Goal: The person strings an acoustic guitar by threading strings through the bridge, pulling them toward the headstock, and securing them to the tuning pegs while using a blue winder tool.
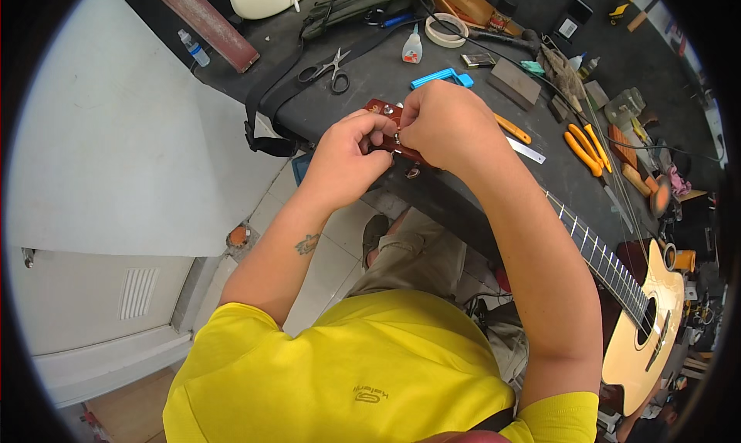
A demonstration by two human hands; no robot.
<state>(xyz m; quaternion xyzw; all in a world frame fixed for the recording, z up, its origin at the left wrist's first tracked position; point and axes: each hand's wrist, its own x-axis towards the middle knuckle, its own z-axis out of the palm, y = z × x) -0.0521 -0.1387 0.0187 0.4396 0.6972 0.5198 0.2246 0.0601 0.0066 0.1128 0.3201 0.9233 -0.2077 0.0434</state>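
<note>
Hands, left (347, 159) and right (448, 126), pinch glossy reddish headstock (384, 109).

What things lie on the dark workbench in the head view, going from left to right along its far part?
Clear plastic bottle with blue cap → black-handled metal scissors → small white glue bottle → roll of pale tape → grey rectangular block → orange-handled pliers.
</note>
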